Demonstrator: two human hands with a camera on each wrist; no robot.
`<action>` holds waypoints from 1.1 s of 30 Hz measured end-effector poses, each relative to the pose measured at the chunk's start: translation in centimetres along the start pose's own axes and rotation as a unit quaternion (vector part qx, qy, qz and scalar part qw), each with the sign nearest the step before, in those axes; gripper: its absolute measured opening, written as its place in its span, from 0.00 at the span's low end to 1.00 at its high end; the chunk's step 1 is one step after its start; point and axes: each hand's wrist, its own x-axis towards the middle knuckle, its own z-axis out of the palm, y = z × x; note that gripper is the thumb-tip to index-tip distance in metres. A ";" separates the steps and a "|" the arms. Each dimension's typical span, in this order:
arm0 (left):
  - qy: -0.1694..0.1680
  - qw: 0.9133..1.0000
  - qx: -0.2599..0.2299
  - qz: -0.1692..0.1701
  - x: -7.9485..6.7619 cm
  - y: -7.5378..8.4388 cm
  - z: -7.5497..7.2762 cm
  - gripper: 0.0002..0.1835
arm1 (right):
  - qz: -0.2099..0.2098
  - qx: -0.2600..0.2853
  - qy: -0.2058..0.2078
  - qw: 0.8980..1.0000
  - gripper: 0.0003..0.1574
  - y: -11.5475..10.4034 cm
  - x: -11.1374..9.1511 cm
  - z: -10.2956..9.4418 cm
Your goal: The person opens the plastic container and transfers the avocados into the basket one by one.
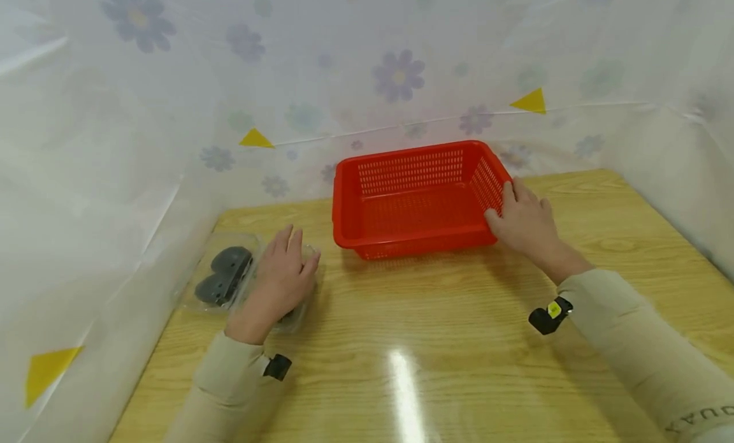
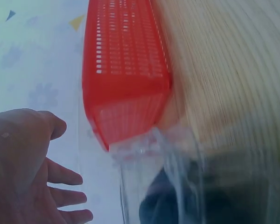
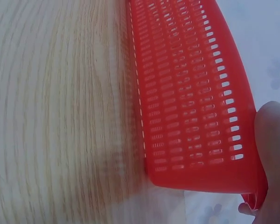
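Note:
A red plastic basket [image 1: 424,239] with slotted sides stands toward the back of the table. My right hand [image 1: 529,223] grips its right rim near the front corner; in the right wrist view the thumb side of that hand [image 3: 276,149] lies against the rim. To the left is a clear plastic container [image 1: 252,271], with dark grey rounded pieces [image 1: 225,277] in its left half. Above the container's right half is my left hand [image 1: 281,277], fingers extended and nothing in its grasp. It covers much of that half. In the left wrist view its fingers stand apart beside the container [image 2: 161,158].
The wood-grain table [image 1: 447,341] carries these things. A white flowered sheet [image 1: 321,60] hangs behind it and along both sides. Yellow triangles [image 1: 530,102] are fixed on the sheet. A strip of light reflects off the table at the front.

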 end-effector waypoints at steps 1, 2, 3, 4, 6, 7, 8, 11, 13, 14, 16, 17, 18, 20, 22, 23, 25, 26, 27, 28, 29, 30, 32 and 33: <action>0.006 1.000 0.002 -0.003 -0.3 -0.4 -0.1 0.37 | 0.001 0.001 0.003 1.000 0.46 -0.1 -0.1 0.0; 0.009 1.000 0.003 -0.007 -0.7 -0.8 -0.2 0.37 | 0.001 0.002 0.006 1.000 0.46 -0.3 -0.2 0.1; 0.013 1.000 0.008 -0.009 -0.9 -1.1 -0.2 0.37 | 0.002 0.002 0.009 1.000 0.46 -0.4 -0.2 0.1; 0.014 1.000 0.009 -0.011 -1.2 -1.3 -0.2 0.38 | 0.004 0.004 0.012 1.000 0.46 -0.4 -0.3 0.1; 0.011 1.000 0.018 -0.011 -1.7 -1.7 -0.1 0.39 | 0.009 0.008 0.020 1.000 0.46 -0.6 -0.5 0.1; 0.008 1.000 0.026 -0.010 -1.8 -1.9 -0.1 0.39 | 0.011 0.008 0.022 1.000 0.46 -0.6 -0.5 0.1; 0.003 0.999 0.031 -0.011 -2.0 -2.0 0.0 0.40 | 0.014 0.009 0.022 1.000 0.46 -0.6 -0.6 0.1; -0.019 0.998 0.053 -0.019 -2.4 -2.3 0.5 0.43 | 0.017 0.012 0.019 1.000 0.46 -0.6 -0.7 0.1; -0.031 0.997 0.064 -0.029 -2.6 -2.4 0.8 0.45 | 0.015 0.015 0.015 1.000 0.46 -0.6 -0.8 0.1; -0.037 0.997 0.067 -0.033 -2.7 -2.4 0.9 0.46 | 0.014 0.017 0.013 1.000 0.46 -0.6 -0.8 0.1; -0.040 0.996 0.075 -0.038 -3.0 -2.4 1.1 0.47 | 0.009 0.024 0.011 1.000 0.46 -0.7 -0.9 0.1; -0.042 0.995 0.078 -0.040 -3.1 -2.4 1.1 0.47 | 0.007 0.028 0.011 1.000 0.46 -0.7 -0.9 0.0; -0.042 0.995 0.081 -0.042 -3.2 -2.4 1.2 0.48 | 0.003 0.030 0.012 0.999 0.46 -0.8 -1.0 -0.1; -0.043 0.994 0.089 -0.040 -3.4 -2.4 1.2 0.48 | -0.008 0.034 0.023 0.999 0.43 -1.1 -1.1 -0.3; -0.040 0.994 0.098 -0.035 -3.6 -2.3 1.3 0.48 | -0.030 0.031 0.039 0.998 0.39 -1.7 -1.5 -0.5; -0.040 0.993 0.102 -0.032 -3.7 -2.3 1.3 0.48 | -0.046 0.031 0.053 0.997 0.37 -2.1 -1.7 -0.6; -0.035 0.993 0.108 -0.026 -3.9 -2.3 1.3 0.48 | -0.085 0.030 0.080 0.993 0.32 -2.9 -2.1 -0.7; -0.034 0.993 0.112 -0.023 -3.9 -2.3 1.3 0.48 | -0.107 0.030 0.093 0.989 0.29 -3.4 -2.3 -0.7; -0.032 0.992 0.117 -0.019 -4.0 -2.3 1.3 0.48 | -0.130 0.032 0.108 0.985 0.27 -3.9 -2.5 -0.7; -0.030 0.992 0.123 -0.016 -4.1 -2.3 1.4 0.48 | -0.153 0.035 0.125 0.980 0.24 -4.3 -2.6 -0.6; -0.029 0.991 0.127 -0.013 -4.1 -2.3 1.4 0.48 | -0.175 0.040 0.140 0.974 0.22 -4.7 -2.8 -0.5; -0.029 0.991 0.130 -0.010 -4.2 -2.2 1.4 0.48 | -0.197 0.042 0.156 0.967 0.20 -5.0 -2.8 -0.4; -0.032 0.990 0.136 -0.004 -4.3 -2.1 1.5 0.48 | -0.235 0.046 0.178 0.954 0.17 -5.5 -3.0 0.0; -0.034 0.990 0.139 0.000 -4.4 -2.0 1.6 0.48 | -0.254 0.046 0.188 0.948 0.16 -5.7 -3.1 0.2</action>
